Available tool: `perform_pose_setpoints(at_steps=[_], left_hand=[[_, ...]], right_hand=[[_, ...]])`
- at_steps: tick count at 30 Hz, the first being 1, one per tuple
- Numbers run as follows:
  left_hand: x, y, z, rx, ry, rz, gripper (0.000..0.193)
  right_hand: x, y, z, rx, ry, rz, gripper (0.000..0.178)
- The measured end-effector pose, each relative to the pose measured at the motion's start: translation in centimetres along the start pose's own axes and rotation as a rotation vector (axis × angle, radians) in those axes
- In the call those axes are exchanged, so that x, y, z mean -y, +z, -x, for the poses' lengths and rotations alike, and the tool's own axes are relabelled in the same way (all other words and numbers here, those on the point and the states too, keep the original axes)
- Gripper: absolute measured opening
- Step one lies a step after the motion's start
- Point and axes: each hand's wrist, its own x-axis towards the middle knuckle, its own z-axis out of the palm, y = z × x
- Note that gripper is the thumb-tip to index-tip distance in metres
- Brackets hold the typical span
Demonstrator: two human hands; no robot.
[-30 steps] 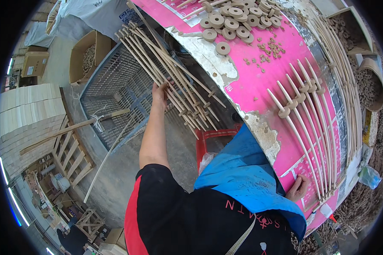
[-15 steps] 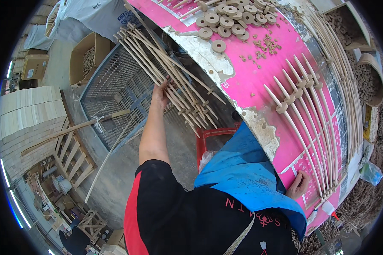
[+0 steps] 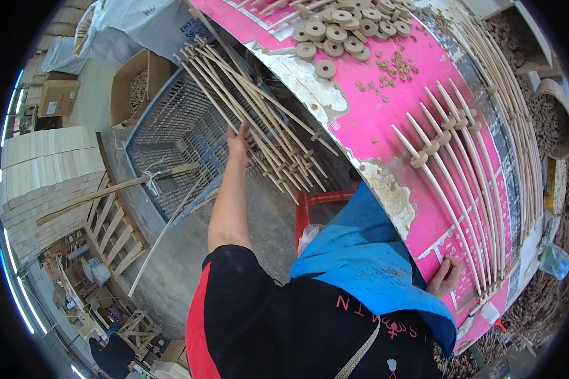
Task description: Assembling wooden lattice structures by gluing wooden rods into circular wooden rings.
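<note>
My left hand (image 3: 238, 140) is at the left edge of a bundle of thin wooden rods (image 3: 259, 107) lying across the blue plastic basket. Its thumb and fingers are apart beside the nearest rods, and it does not appear to grip any. Round wooden discs sit on the rods near their lower ends. On the right, my right hand (image 3: 444, 276) rests at the near edge of the pink-topped table (image 3: 373, 126), fingers curled in and nothing visible in them. Beside it, several rods with discs (image 3: 452, 158) lie side by side on the table.
Loose wooden discs (image 3: 335, 35) and small plugs (image 3: 395, 69) lie on the far part of the table. A blue basket (image 3: 164, 107), a red stool (image 3: 303, 208), and a cardboard box (image 3: 136, 82) are to the left. A small glue bottle (image 3: 489, 312) lies at the table's right corner.
My left hand has drawn slightly left, away from the rods, which stay in place on the basket. The right hand looks unmoved. The whole view has shifted a little.
</note>
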Motion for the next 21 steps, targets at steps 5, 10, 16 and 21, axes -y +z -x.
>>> perform_pose_setpoints(at_steps=[5,10,16,21], left_hand=[[1.4,-1.2,-2.7,-0.196,0.066,-0.428,0.099],[-3.5,7.1,2.7,-0.424,0.828,-0.953,0.055],[-6.1,12.8,3.0,0.003,0.808,-1.301,0.024],[-4.2,13.2,1.8,0.006,0.753,-1.375,0.025]], right_hand=[[0.1,0.5,-0.1,0.014,-0.017,-0.004,0.015],[-0.3,0.1,0.2,-0.018,0.003,-0.001,0.015],[0.0,0.3,-0.1,-0.005,-0.023,-0.005,0.015],[0.4,0.4,0.0,-0.008,-0.002,-0.010,0.016]])
